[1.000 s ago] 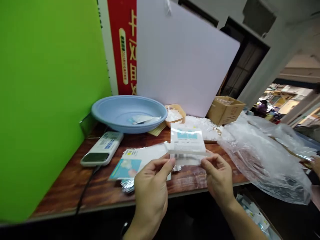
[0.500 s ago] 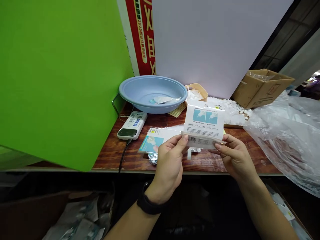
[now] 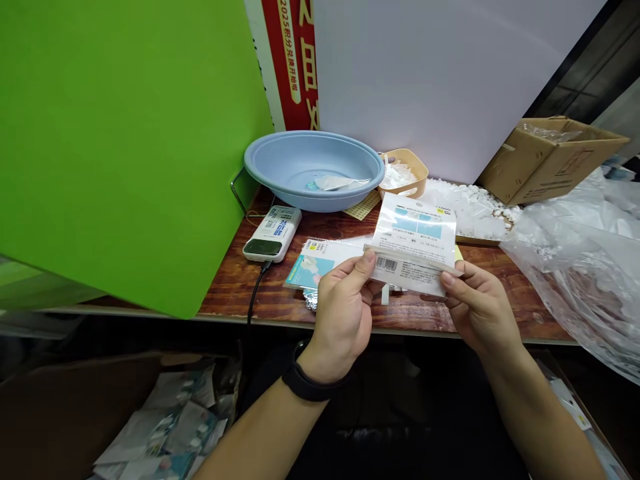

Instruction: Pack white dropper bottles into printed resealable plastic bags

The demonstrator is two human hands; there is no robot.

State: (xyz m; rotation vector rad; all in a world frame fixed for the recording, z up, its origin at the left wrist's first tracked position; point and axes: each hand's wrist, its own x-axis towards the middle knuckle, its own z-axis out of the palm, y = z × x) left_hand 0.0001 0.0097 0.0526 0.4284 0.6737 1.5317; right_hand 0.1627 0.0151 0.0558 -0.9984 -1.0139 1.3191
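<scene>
Packet, one, between left hand and right hand: lower panel now better exposed, its barcode clear beneath the pale strip. Wristband, black, one, left wrist: now in full view. Open carton, with packets inside, below the left of the table's front edge: newly in view. Green panel: lower corner now visible by that edge. Another person's hand, beyond the right end: now out of view.
</scene>
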